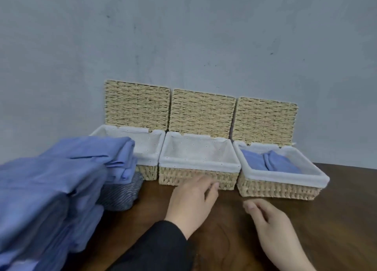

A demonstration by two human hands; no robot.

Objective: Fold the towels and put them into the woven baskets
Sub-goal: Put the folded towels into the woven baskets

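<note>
Three woven baskets with white liners and raised lids stand in a row against the wall. The left basket [152, 146] and the middle basket [199, 177] show only their liners inside. A folded blue towel [271, 161] lies in the right basket [279, 189]. A tall pile of blue towels [53, 191] fills the left of the table, with a grey striped towel [120, 195] under its far end. My left hand [190, 203] hovers over the table just in front of the middle basket, fingers loosely curled and holding nothing. My right hand [271, 223] is lower right, also holding nothing.
The dark wooden table [336, 230] runs to a grey wall [183, 36] right behind the baskets. The open lids lean back against that wall. A black sleeve [155, 248] covers my left forearm.
</note>
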